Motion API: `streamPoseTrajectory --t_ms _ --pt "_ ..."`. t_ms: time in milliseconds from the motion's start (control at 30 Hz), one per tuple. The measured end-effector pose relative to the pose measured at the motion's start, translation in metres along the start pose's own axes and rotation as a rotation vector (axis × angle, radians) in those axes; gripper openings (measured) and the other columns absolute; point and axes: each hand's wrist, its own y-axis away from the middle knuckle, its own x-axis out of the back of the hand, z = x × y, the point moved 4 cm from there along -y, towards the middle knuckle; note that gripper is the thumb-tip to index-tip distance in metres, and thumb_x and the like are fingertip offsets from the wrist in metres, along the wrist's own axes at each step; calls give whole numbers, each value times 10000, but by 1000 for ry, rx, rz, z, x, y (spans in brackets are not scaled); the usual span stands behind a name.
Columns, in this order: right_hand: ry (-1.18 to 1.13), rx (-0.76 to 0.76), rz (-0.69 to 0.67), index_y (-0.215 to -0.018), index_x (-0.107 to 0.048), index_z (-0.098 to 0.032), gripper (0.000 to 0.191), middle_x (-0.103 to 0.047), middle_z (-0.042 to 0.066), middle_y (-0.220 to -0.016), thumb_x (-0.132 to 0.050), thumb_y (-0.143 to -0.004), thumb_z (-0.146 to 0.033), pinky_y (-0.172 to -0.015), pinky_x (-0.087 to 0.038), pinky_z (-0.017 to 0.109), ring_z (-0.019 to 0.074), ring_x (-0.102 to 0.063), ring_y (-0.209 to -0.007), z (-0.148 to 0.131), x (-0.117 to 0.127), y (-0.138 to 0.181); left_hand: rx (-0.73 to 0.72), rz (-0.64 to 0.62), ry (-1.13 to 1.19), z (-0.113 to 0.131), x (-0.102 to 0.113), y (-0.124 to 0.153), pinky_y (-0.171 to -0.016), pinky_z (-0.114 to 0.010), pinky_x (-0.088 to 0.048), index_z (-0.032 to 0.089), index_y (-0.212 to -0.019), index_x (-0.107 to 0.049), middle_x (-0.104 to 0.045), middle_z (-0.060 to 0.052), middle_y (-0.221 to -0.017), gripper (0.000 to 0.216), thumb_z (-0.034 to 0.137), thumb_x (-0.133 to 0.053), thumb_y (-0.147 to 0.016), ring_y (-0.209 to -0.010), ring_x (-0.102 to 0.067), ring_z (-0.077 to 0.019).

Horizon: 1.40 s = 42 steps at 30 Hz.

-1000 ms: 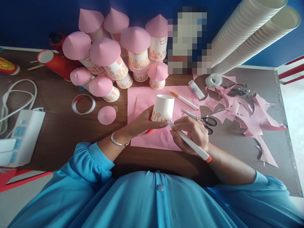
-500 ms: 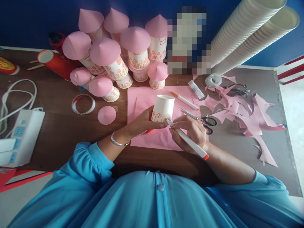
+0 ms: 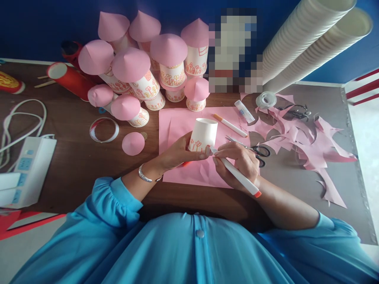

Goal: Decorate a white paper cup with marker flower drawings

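Note:
My left hand (image 3: 180,152) is wrapped round a white paper cup (image 3: 205,132), which has red-orange flowers drawn along its lower part. In my right hand (image 3: 238,161) is a white marker (image 3: 244,177) with an orange-red end. Its tip touches or nearly touches the cup's lower right side, by the drawn flowers. Beneath both hands lies a sheet of pink paper (image 3: 177,126). On that sheet, an orange-capped marker (image 3: 231,125) rests behind the cup. Scissors (image 3: 260,151) with black handles lie partly behind my right hand.
Several decorated cups with pink cone tops (image 3: 132,65) stand at the back. Pink paper scraps (image 3: 308,142) cover the right side, near clear tape (image 3: 266,100) and a glue stick (image 3: 244,111). Tall cup stacks (image 3: 308,39) lean behind. At left are a tape ring (image 3: 104,130) and a power strip (image 3: 35,169).
The marker's tip and my right hand have shifted very slightly to the right along the cup. A little more red line shows near the tip. My left hand holds still.

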Motion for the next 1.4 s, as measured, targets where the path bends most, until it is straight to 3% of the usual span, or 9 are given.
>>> streamPoseTrajectory --t_ms 267,633,1133,1400 --pt "-5 -13 -35 -1025 -618 -228 203 -731 10 -783 -677 -911 -72 -591 -596 248 155 -740 -657 -1 0 1 7 33 -28 1 0 0 -776 -283 -570 177 -1120 -692 -737 -27 -914 545 403 -977 -715 -823 -704 -156" --pt "-12 -26 -5 -1002 -623 -243 204 -726 -2 -761 -674 -900 -74 -571 -586 263 166 -733 -635 -2 -3 2 16 7 28 -2 0 -1 -870 -302 -568 186 -1156 -675 -776 -61 -1079 530 328 -971 -739 -949 -724 -168" --pt "-9 -18 -35 -1026 -636 -235 193 -736 5 -799 -681 -914 -83 -585 -599 263 162 -744 -665 -1 -1 2 48 46 -15 1 -2 0 -831 -291 -557 186 -1184 -646 -740 -34 -1045 612 334 -991 -702 -924 -696 -156" --pt "-29 -4 -35 -1041 -636 -227 207 -742 17 -782 -687 -912 -73 -583 -598 266 171 -746 -657 -1 -1 0 28 13 8 5 -6 -3 -828 -303 -564 175 -1103 -642 -735 -18 -977 620 279 -1021 -623 -882 -688 -158"
